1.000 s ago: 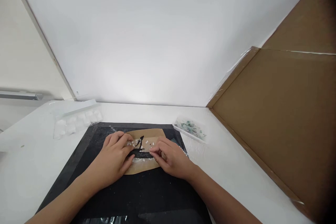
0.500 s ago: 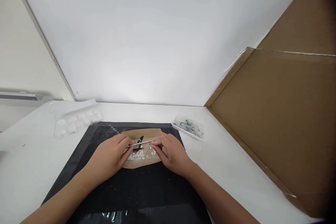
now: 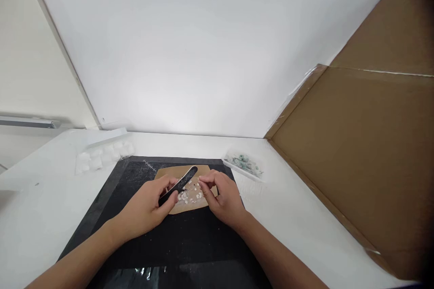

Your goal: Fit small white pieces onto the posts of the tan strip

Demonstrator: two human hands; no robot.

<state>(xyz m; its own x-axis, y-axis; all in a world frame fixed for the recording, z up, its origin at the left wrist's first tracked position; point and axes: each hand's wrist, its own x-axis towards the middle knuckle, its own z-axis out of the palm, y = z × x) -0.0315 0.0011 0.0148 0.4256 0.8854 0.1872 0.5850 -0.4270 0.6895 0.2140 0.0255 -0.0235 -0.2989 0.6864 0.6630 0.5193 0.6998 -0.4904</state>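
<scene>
My left hand (image 3: 147, 203) grips a black nail file (image 3: 183, 180) with a pale edge, between thumb and fingers. The file slants up to the right, its broad face turned toward me. Close to its far end, my right hand (image 3: 222, 196) is closed in a pinch; whatever sits between those fingertips is too small to make out. Beneath both hands lies a piece of brown paper (image 3: 190, 210), with several small white pieces (image 3: 184, 197) scattered on it. The fingers and file hide part of the paper.
The paper rests on a black mat (image 3: 190, 244). A clear tray of white pads (image 3: 101, 156) stands at the back left, and a shallow white box of greenish, clear bits (image 3: 243, 164) at the back right. A cardboard panel (image 3: 356, 153) borders the right side.
The file, edge-on before between both hands, has turned to show its black face and now tilts upward. My left hand has rolled open toward me, and the right fingertips are apart from the file.
</scene>
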